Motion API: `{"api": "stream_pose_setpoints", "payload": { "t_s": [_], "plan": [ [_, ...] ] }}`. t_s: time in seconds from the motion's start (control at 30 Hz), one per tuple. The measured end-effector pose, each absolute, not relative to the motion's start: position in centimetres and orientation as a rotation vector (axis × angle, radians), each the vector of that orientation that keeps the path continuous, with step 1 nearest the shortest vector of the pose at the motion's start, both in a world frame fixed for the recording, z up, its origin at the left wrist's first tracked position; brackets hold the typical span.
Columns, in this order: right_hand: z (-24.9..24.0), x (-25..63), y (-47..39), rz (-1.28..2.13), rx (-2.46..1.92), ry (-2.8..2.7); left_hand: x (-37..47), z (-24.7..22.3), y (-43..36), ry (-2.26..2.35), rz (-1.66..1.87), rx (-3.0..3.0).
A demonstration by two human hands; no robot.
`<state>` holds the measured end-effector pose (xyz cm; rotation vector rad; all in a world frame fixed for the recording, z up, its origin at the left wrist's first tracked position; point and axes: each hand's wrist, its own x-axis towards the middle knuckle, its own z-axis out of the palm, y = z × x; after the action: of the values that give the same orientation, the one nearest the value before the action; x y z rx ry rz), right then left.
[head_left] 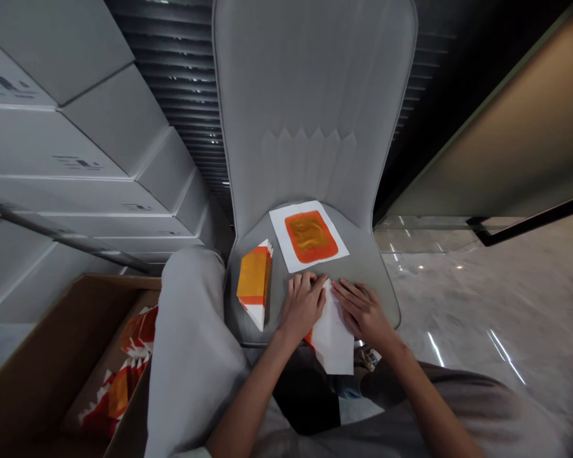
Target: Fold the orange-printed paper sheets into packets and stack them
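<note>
At the front of the chair seat, my left hand (pixel 303 306) grips the left side of a partly folded sheet of paper (pixel 333 337), its fingers bent and its index finger at the top fold. My right hand (pixel 363 312) lies on the right side of the same sheet with fingers stretched out flat. The paper's white back faces up, and a bit of orange shows at its left edge. Just beyond my hands rests a flat white sheet with an orange and gold square (pixel 310 235). Left of them is a stack of folded orange and gold papers (pixel 254 278).
The grey chair (pixel 315 83) stands before me, its backrest at the far side. White boxes (pixel 90 146) are stacked at left. Beside my left leg, an open cardboard box (pixel 76 299) holds folded red and orange papers (pixel 119 388). Shiny floor (pixel 458 299) stretches to the right.
</note>
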<state>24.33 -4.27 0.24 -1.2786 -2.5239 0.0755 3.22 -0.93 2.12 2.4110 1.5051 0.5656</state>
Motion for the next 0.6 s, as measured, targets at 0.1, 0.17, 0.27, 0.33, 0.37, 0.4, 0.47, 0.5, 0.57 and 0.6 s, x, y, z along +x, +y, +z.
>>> {"api": "stream_pose_setpoints", "payload": {
  "t_s": [0.1, 0.17, 0.27, 0.33, 0.37, 0.4, 0.47, 0.5, 0.57, 0.6],
  "plan": [
    [0.30, 24.37, -4.23, 0.076, -1.278, -2.517, 3.13, 2.20, -0.90, 1.471, 0.570, 2.408],
    [0.31, 24.43, -4.19, 0.077, -1.273, -2.517, 3.08, 2.23, -0.89, 1.448, 0.552, 2.421],
    [0.36, 24.46, -4.17, 0.076, -1.258, -2.526, 3.12, 2.20, -0.92, 1.446, 0.531, 2.444],
    [0.41, 24.38, -4.22, 0.077, -1.250, -2.530, 3.19, 2.14, -0.96, 1.456, 0.526, 2.456],
    [0.44, 24.32, -4.26, 0.077, -1.250, -2.529, 3.22, 2.12, -0.99, 1.460, 0.522, 2.463],
    [0.46, 24.25, -4.32, 0.075, -1.252, -2.528, 3.25, 2.10, -1.01, 1.464, 0.520, 2.469],
    [0.50, 24.14, -4.44, 0.070, -1.254, -2.525, 3.28, 2.09, -1.03, 1.468, 0.512, 2.480],
    [0.51, 24.14, -4.49, 0.067, -1.257, -2.523, 3.29, 2.09, -1.04, 1.468, 0.508, 2.484],
    [0.54, 24.34, -4.59, 0.064, -1.266, -2.529, 3.30, 2.11, -1.02, 1.469, 0.498, 2.488],
    [0.54, 24.57, -4.62, 0.065, -1.268, -2.540, 3.30, 2.11, -1.01, 1.469, 0.492, 2.489]
  ]
}}
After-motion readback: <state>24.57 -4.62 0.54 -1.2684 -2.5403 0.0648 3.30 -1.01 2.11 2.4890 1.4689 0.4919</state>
